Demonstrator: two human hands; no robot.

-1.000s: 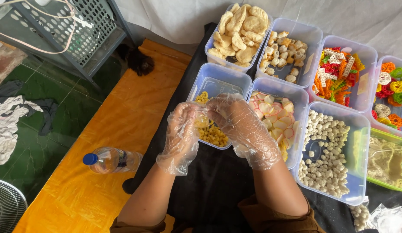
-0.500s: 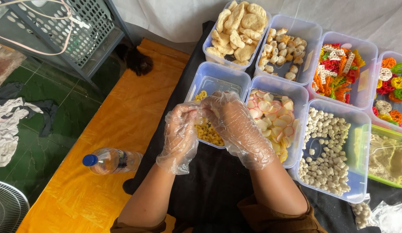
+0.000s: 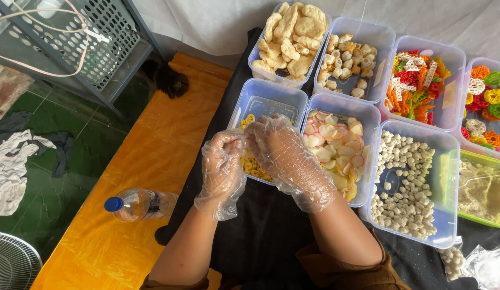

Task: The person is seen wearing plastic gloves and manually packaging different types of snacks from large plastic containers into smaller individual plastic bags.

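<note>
A: How are the hands positioned?

B: Both hands are covered by clear plastic gloves. The left hand (image 3: 222, 171) and the right hand (image 3: 288, 160) are brought together, fingertips meeting, above the near half of a clear tub (image 3: 265, 102) containing small yellow crackers (image 3: 254, 166).

A: State of each grip?

B: The left grip is curled inward; the right grip is bent over it. Whether anything is pinched between them cannot be told, as the fingertips are hidden by crumpled glove film.

A: Where do the yellow crackers lie relative to the grips?

B: They are located directly beneath and just far of the fingertips, inside the tub. A few are seen at the tub's left wall.

A: Surroundings?

B: A tub of pink-rimmed round chips (image 3: 336, 147) is placed immediately right of the right hand. A tub of pale balls (image 3: 406, 182) is set further right. A capped water bottle (image 3: 136, 204) lies on its side on the orange cloth (image 3: 137, 161), left of the left forearm.
</note>
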